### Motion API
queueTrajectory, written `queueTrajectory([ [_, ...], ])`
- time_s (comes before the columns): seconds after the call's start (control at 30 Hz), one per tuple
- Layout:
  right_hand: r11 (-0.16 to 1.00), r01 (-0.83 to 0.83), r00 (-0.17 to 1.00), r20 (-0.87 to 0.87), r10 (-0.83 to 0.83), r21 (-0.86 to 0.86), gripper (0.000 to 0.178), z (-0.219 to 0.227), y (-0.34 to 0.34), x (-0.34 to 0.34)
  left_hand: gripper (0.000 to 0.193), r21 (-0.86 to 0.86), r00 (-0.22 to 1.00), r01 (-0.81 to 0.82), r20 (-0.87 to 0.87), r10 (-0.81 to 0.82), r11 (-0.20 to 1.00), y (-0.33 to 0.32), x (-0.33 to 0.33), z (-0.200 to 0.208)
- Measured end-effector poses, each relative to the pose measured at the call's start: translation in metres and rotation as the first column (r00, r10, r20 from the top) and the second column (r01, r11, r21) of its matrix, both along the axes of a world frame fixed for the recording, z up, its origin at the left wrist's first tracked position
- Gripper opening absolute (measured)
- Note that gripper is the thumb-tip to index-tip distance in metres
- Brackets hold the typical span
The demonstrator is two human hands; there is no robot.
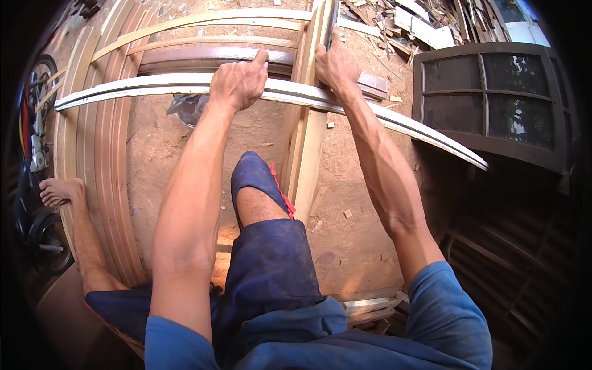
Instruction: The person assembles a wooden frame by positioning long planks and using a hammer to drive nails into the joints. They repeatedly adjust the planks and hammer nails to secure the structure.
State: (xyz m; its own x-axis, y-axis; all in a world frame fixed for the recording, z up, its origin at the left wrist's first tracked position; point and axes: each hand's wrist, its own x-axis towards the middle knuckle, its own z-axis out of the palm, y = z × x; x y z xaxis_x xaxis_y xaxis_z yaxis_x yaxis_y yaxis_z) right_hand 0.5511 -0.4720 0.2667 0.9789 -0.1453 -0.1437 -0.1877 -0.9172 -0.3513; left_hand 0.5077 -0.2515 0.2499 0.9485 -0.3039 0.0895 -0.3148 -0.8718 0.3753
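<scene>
A long white-painted wooden strip (160, 84) with a groove along its side lies crosswise over the timbers. My left hand (238, 83) is closed around its middle, thumb upward. My right hand (339, 66) is just beyond the strip, at the right edge of a pale wooden beam (306, 145) that passes under the strip. Its fingers are bent, one stretched along a thin dark edge (336, 18) beside the beam; what they hold is hard to make out. The strip's right end (475, 161) juts past the beam, beneath my right forearm.
Stacked timbers (111, 185) run along the left, with my bare foot (61, 190) on them. Thin slats (203, 17) and a brown board (216, 57) span the far side. At right stands a dark paned frame (484, 98); wood scraps (401, 28) lie behind. A motorcycle (38, 154) stands far left.
</scene>
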Motion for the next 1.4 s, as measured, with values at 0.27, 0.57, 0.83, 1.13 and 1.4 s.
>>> queueTrajectory([
  [0.27,0.998,-0.024,0.998,0.049,0.026,-0.050,0.071,-0.004,-0.003,0.000,0.019,0.040,1.000,-0.014,0.015,0.014,0.999,-0.002,-0.001,0.001],
  [0.57,0.995,-0.020,0.989,0.142,0.034,-0.099,0.070,-0.016,-0.005,0.002,0.020,0.035,1.000,-0.015,0.015,0.015,0.999,-0.002,0.000,0.003],
  [0.83,0.999,-0.040,0.996,0.078,0.041,-0.010,0.071,-0.004,-0.005,-0.003,0.020,0.043,1.000,-0.022,0.017,0.022,0.999,-0.004,-0.002,0.005],
  [1.13,1.000,-0.020,0.996,0.084,0.021,-0.012,0.069,0.000,-0.003,-0.007,0.018,-0.003,0.996,-0.017,0.089,0.017,1.000,-0.002,-0.002,0.000],
  [1.4,0.999,0.029,0.998,0.055,-0.030,0.030,0.069,0.001,0.000,-0.006,0.018,-0.221,0.866,0.007,0.490,0.104,0.975,-0.021,-0.005,0.005],
])
